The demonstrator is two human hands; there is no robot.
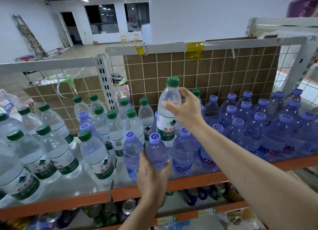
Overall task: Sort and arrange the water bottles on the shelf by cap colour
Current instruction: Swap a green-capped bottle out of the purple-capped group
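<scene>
My right hand [186, 107] grips a clear green-capped bottle [167, 112] by its shoulder, lifted above the others in the middle of the shelf. My left hand [152, 176] holds a tinted purple-capped bottle [156, 151] round its body near the shelf's front edge. Several green-capped bottles [51, 143] stand on the left part of the shelf. Several purple-capped bottles [254, 126] are packed on the right. A few purple-capped bottles [84, 117] stand mixed among the green ones at centre left.
The shelf [110, 195] has an orange front rail and a white wire-grid back [206, 66] with brown cardboard behind it. A white upright post [106, 81] divides the back. Cans sit on the shelf below [127, 207]. A bare strip of shelf surface lies front centre-left.
</scene>
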